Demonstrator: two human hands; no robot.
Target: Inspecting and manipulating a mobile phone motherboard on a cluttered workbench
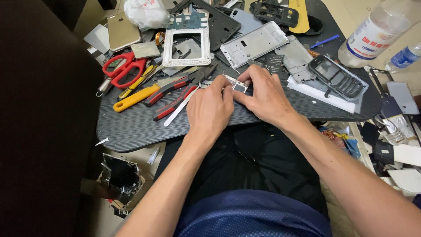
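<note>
Head view: small part [239, 87] (half-hidden) under hands

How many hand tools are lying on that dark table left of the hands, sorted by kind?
Scissors: 1
Pliers: 1
Yellow-handled tools: 2
Tweezers: 1
Total: 5
Both hands, left and right, pinch a small phone part.

My left hand [210, 107] and right hand [263, 96] cover most of the small phone part [239, 86], so I cannot tell its full outline or my grip. The clear bottle [377, 33], far right, is cut by the top edge. My forearms leave the near edge.
</note>
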